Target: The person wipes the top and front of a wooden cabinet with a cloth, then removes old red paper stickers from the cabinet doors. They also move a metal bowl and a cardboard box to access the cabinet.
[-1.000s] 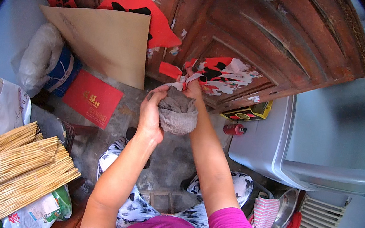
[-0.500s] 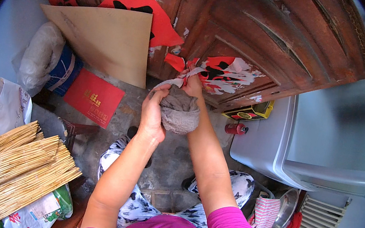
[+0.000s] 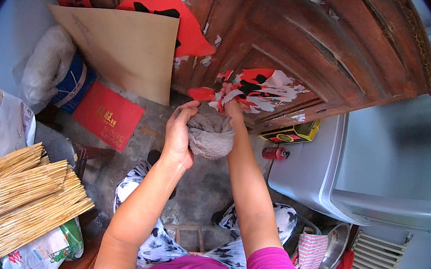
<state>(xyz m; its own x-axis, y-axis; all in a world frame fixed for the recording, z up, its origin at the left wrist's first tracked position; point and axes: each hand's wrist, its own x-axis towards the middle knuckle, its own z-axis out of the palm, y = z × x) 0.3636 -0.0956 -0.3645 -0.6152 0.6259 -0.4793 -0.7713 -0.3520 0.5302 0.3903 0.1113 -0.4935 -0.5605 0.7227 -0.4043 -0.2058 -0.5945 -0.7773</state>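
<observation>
A bunched grey cloth point(image 3: 211, 136) is in my left hand point(image 3: 178, 138), whose fingers curl along its left side; the cloth sits against my right forearm. Farther forward, my right hand point(image 3: 229, 99) is closed on torn red paper point(image 3: 202, 93) with white backing, at the lower part of a brown wooden door point(image 3: 232, 45). Loose strips partly cover its fingertips. Just right of that hand, a ragged red paper with black strokes point(image 3: 260, 78) still sticks to the door panel, with white shreds around it.
A tan board point(image 3: 123, 53) leans on the door, before a larger red paper point(image 3: 192, 37). Red card point(image 3: 107, 116), wrapped bundles and a mat of thin sticks point(image 3: 31, 187) lie left. At right stand a grey appliance point(image 3: 307, 172), a red canister point(image 3: 276, 153) and a yellow-black box point(image 3: 293, 133).
The torn red paper in my right hand has come down and leftward a little, with its strips shifted. My left hand keeps the cloth at nearly the same spot.
</observation>
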